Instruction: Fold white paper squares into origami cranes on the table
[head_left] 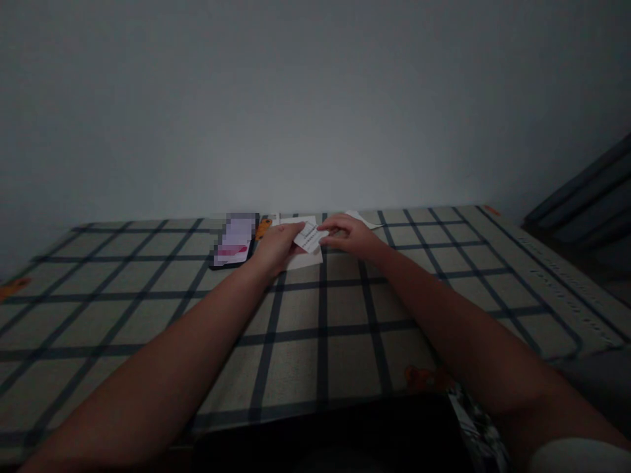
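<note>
One paper slip (309,237) over a checked tablecloth (320,328), grey wall (315,98) behind

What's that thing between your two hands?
A small white printed slip. The left hand and right hand each pinch an end of it, over a white sheet. The head view shows it.

Left hand (277,248), right hand (351,236), both pinched.
</note>
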`<state>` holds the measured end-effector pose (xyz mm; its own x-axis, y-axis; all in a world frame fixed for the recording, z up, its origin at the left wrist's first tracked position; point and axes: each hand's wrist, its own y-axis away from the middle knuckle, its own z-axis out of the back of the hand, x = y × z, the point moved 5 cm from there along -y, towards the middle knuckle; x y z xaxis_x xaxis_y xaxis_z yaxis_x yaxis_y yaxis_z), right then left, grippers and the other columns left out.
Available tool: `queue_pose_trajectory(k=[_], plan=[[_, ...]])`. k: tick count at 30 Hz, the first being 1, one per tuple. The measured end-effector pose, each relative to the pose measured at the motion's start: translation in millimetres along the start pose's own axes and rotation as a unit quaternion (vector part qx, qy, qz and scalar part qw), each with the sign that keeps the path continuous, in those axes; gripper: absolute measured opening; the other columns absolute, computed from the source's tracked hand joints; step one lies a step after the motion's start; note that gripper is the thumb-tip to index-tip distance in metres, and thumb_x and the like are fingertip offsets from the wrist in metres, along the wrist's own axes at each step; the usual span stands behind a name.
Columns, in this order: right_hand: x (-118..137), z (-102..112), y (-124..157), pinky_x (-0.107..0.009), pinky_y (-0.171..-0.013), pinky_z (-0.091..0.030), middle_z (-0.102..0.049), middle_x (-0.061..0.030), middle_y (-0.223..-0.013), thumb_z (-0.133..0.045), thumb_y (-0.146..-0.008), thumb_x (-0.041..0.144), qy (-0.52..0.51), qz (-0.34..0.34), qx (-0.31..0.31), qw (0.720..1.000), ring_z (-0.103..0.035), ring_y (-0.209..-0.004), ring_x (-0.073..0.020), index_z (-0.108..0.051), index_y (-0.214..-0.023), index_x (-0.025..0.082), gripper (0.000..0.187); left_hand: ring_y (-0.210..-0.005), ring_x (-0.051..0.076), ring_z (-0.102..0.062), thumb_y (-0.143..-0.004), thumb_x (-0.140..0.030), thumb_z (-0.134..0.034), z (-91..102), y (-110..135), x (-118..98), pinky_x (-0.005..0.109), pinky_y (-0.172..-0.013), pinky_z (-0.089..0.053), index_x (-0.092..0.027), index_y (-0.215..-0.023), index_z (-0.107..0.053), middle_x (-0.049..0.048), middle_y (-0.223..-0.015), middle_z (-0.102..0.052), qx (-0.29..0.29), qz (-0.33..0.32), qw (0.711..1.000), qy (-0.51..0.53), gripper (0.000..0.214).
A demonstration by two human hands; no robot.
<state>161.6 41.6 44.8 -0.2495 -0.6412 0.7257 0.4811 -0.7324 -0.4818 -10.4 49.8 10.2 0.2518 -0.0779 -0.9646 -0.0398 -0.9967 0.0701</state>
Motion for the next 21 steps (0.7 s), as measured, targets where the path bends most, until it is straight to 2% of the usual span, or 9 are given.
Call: queue_pose_trajectory(k=[2, 5, 10, 14, 18, 21], plan=[[5.9, 0.2, 1.1, -0.035, -0.084, -0.053, -0.065, -0.009, -0.11, -0.078, -0.074, 0.039, 0.051, 0.054, 0.016, 0.997, -0.061, -0.102, -0.02, -0.072, -0.105, 0.019, 0.037, -0.067, 0.018, -0.068, -0.078, -0.021, -0.067, 1.2, -0.7, 1.0, 0.027, -0.056, -0.057, -0.011, -0.08, -0.07, 0.0087, -0.078, -0.072, -0.005, 0.006, 1.0, 0.004, 0.01], [7.5, -0.3, 2.3, -0.035, -0.086, -0.051, -0.067, -0.0084, -0.106, -0.075, -0.078, 0.038, 0.1, 0.085, 0.04, 0.991, -0.061, -0.1, -0.0193, -0.073, -0.105, 0.02, 0.033, -0.064, 0.018, -0.068, -0.078, -0.019, -0.067, 1.9, -1.4, 3.6, 0.027, -0.053, -0.057, -0.011, -0.078, -0.069, 0.0087, -0.077, -0.071, -0.006, 0.022, 1.0, -0.003, 0.009], [7.8, -0.2, 3.3, -0.033, -0.082, -0.049, -0.069, -0.0083, -0.1, -0.073, -0.081, 0.039, 0.136, 0.09, 0.05, 0.985, -0.061, -0.09, -0.0171, -0.074, -0.105, 0.017, 0.032, -0.065, 0.018, -0.067, -0.076, -0.019, -0.069, 2.2, -2.3, 7.3, 0.029, -0.055, -0.058, -0.011, -0.081, -0.069, 0.0084, -0.079, -0.071, 0.003, 0.034, 0.999, -0.004, 0.01], [5.5, -2.5, 3.5, -0.032, -0.08, -0.046, -0.071, -0.007, -0.095, -0.071, -0.083, 0.043, 0.156, 0.066, 0.068, 0.983, -0.061, -0.085, -0.0171, -0.074, -0.103, 0.019, 0.032, -0.067, 0.018, -0.067, -0.076, -0.02, -0.071, -0.7, -0.1, 8.2, 0.029, -0.058, -0.059, -0.01, -0.082, -0.07, 0.0101, -0.081, -0.072, 0.032, 0.047, 0.998, -0.01, 0.012], [4.0, -3.7, 2.8, -0.032, -0.084, -0.043, -0.072, -0.0067, -0.096, -0.057, -0.092, 0.041, 0.17, 0.067, 0.073, 0.98, -0.061, -0.091, -0.0184, -0.074, -0.099, 0.02, 0.028, -0.068, 0.018, -0.067, -0.078, -0.02, -0.07, -4.7, 2.7, 5.5, 0.032, -0.061, -0.059, -0.009, -0.084, -0.069, 0.0116, -0.083, -0.071, 0.047, 0.057, 0.997, 0.002, 0.013], [6.1, -4.5, 1.4, -0.03, -0.08, -0.042, -0.07, -0.0071, -0.09, -0.046, -0.097, 0.037, 0.204, 0.069, 0.074, 0.974, -0.059, -0.086, -0.0179, -0.073, -0.091, 0.018, 0.034, -0.069, 0.018, -0.067, -0.083, -0.023, -0.067, -7.4, 2.5, 4.3, 0.032, -0.061, -0.059, -0.01, -0.088, -0.069, 0.0114, -0.084, -0.071, 0.059, 0.067, 0.996, 0.026, 0.015]])
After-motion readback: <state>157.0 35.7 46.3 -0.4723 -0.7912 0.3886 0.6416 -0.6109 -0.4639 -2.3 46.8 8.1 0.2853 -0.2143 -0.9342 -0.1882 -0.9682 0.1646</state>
